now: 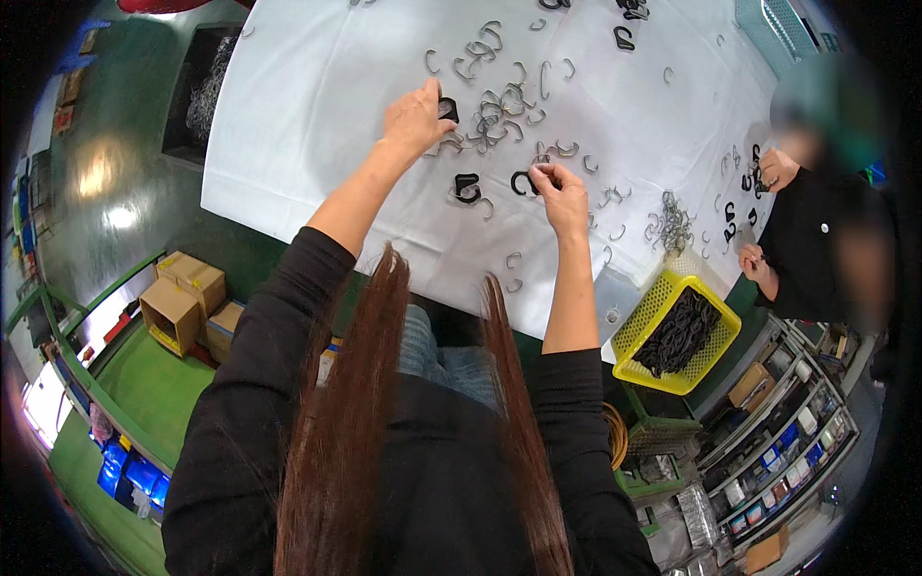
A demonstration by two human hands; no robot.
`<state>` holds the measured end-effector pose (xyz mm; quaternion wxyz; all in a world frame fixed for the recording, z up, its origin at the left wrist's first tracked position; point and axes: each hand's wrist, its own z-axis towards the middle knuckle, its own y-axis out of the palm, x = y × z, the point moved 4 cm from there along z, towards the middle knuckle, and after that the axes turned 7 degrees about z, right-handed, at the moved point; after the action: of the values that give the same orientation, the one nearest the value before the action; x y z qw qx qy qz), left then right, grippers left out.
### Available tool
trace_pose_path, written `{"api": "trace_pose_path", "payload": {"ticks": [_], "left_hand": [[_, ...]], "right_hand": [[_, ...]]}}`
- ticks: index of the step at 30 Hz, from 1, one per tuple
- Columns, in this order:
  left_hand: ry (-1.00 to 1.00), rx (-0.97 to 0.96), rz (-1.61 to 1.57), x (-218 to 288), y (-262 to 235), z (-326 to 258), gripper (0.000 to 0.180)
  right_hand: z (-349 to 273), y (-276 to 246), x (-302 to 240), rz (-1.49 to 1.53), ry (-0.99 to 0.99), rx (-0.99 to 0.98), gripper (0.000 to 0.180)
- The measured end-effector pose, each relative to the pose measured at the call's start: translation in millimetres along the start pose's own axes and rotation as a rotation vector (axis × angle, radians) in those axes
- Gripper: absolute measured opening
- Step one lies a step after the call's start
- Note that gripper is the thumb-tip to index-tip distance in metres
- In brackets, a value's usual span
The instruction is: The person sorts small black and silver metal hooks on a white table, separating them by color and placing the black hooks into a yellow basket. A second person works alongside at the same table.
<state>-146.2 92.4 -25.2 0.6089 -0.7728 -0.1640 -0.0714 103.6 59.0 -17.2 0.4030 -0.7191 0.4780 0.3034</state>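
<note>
My left hand [413, 122] reaches over the white table, its thumb and fingers closed round a black D-shaped loop [448, 108]. Farther right, the fingertips of my right hand [563, 197] pinch a black curved piece [521, 182]; a small shiny bit shows at the fingertips, too small to name. Between the hands a second black loop [467, 188] lies on the table beside a thin C-shaped metal wire [487, 207]. Just beyond them spreads a loose pile of bent metal wires [495, 117]. What my fingers cover on each piece is hidden.
A yellow basket [629, 344] of black pieces stands at the table's right edge. Across from it, a co-worker's hands [778, 171] handle black loops. A teal basket [774, 27] sits far right; a dark bin [173, 134] of wires stands left of the white table [288, 163].
</note>
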Motion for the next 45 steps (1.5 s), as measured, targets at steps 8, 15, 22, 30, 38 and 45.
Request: {"api": "trace_pose_path", "payload": {"ticks": [8, 15, 22, 30, 38, 45], "left_hand": [[-0.187, -0.341, -0.655, -23, -13, 4, 0.027], [-0.303, -0.359, -0.799, -40, -26, -13, 0.028], [-0.167, -0.236, -0.614, -3, -27, -27, 0.034], [0.378, -0.282, -0.706, 246, 21, -91, 0.034], [0.737, 0.034, -0.704, 374, 29, -153, 0.045], [0.776, -0.113, 0.015, 185, 93, -195, 0.069]], "right_hand": [[-9, 75, -24, -0.861, -0.309, -0.253, 0.028], [-6, 59, 0, -0.727, -0.122, -0.254, 0.028], [-30, -7, 26, 0.012, 0.091, -0.090, 0.024], [-150, -167, 49, 0.511, 0.195, 0.392, 0.020], [-255, -330, 104, -0.161, 0.229, 1.140, 0.039], [-152, -221, 69, -0.517, -0.524, 0.952, 0.037]]}}
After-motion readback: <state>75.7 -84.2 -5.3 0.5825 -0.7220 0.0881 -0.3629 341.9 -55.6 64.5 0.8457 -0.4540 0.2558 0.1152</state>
